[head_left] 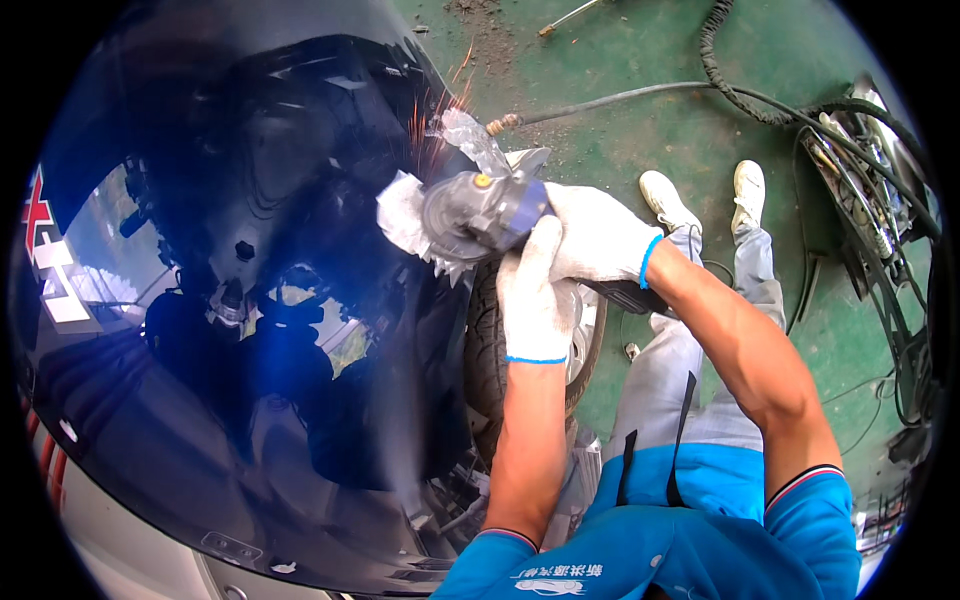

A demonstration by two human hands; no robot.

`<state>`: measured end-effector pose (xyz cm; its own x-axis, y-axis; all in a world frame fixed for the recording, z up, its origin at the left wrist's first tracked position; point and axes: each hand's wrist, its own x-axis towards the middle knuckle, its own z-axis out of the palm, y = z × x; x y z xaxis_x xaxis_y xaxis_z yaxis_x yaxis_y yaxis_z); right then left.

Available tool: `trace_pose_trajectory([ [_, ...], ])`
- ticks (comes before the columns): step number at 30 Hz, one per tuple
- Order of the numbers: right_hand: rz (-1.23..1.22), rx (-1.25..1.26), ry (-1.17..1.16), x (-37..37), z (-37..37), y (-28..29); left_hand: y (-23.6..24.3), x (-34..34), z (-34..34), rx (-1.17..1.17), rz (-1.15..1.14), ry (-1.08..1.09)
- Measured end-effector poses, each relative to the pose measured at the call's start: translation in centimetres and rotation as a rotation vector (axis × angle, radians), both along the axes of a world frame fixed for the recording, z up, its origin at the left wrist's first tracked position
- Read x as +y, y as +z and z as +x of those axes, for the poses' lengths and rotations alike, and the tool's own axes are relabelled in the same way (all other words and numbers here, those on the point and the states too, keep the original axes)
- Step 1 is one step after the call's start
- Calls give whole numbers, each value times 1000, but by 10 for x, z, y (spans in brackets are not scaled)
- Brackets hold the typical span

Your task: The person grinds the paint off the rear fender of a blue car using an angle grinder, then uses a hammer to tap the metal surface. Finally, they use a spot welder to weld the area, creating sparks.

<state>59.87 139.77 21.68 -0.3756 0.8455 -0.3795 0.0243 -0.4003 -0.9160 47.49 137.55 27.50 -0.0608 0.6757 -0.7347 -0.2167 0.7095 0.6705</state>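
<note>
Over green floor point(612, 60), left hand point(538, 305) and right hand point(602, 235) are clasping a grinder point(484, 212) aimed left toward the dark panel point(265, 255).

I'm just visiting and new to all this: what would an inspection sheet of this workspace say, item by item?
Surface: glossy dark blue car panel, mirroring its surroundings.
Job's things: grinder at the panel's edge; orange sparks near it; crumpled whitish material around its head.
Clutter: dark dirt and a thin rod on the green floor.
Hands: left hand and right hand, both in white gloves, grip the grinder.
Cables: grey hose and dark sleeved hose across the floor.
Surroundings: tyre beside the panel's edge; equipment at right, purpose unclear.
</note>
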Motion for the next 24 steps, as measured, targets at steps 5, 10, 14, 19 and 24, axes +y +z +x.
trace_pose_trajectory([
  [5, -11, 126, -66, -6, -2, 3, 5, -13, -4, 14, 12, 16],
  [10, -179, 196, 24, 23, -4, 7, 9, 21, -9, 28, 34, -22],
  [14, -126, 205, -32, 0, -5, -1, 12, -3, -2, 13, 15, 8],
  [19, -40, 99, -16, 26, -16, 1, 6, 21, -16, 40, 40, -14],
  [24, -43, 28, -55, 4, -7, -4, -7, -1, -7, -38, 6, 31],
])
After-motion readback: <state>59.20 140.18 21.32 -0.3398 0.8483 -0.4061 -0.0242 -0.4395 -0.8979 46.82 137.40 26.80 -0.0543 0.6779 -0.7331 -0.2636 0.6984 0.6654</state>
